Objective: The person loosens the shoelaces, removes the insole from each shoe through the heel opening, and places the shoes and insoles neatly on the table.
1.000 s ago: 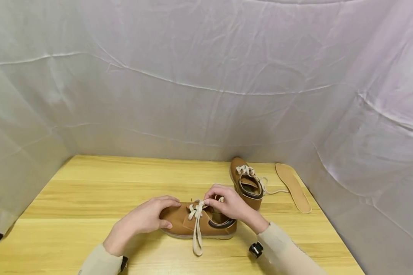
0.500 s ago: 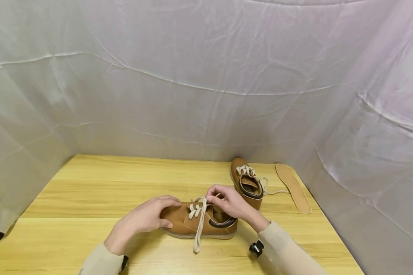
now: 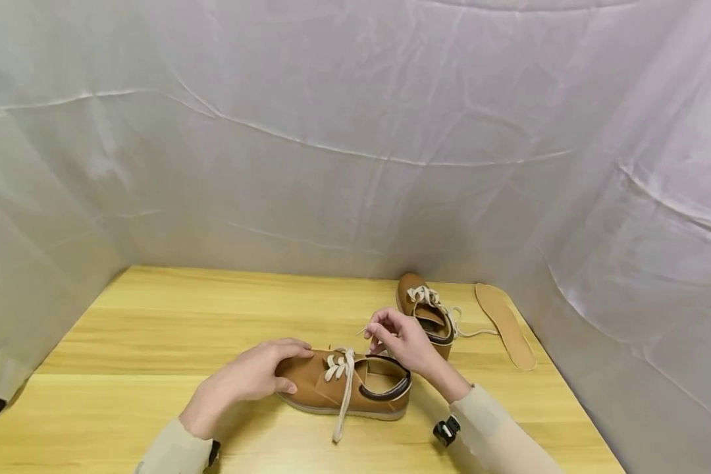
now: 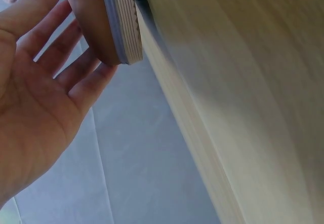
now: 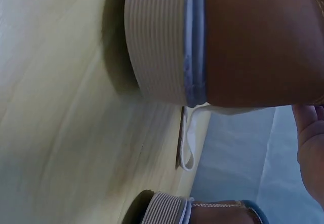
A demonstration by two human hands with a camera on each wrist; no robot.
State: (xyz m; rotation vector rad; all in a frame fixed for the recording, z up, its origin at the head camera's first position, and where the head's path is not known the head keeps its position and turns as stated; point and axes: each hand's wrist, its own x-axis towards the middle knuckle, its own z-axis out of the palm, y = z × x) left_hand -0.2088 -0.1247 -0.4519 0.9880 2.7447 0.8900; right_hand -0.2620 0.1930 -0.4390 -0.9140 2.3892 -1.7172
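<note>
A brown leather shoe (image 3: 314, 385) with pale laces (image 3: 343, 368) lies across the table, toe to the left. My left hand (image 3: 257, 368) grips its toe, thumb on the near side and fingers over the far side. In the left wrist view, the fingers of that hand (image 4: 50, 97) curve about the toe, just above the ribbed sole (image 4: 126, 21). Above the shoe's far edge, near its opening, my right hand (image 3: 405, 342) pinches a thin lace end (image 3: 362, 331). Another lace part hangs over the shoe's near side. The right wrist view shows the heel (image 5: 253, 46) up close.
A second brown shoe (image 3: 407, 289) stands behind at the right, its lace (image 3: 476, 331) trailing on the table. Farther right lies a tan insole (image 3: 505, 326). Grey cloth (image 3: 332, 164) walls the wooden table (image 3: 184, 329) at the back and sides.
My right hand has moved up and to the right, away from the lace crossing, with a lace end at its fingertips. The shoe's heel has shifted slightly nearer. My left hand stays put.
</note>
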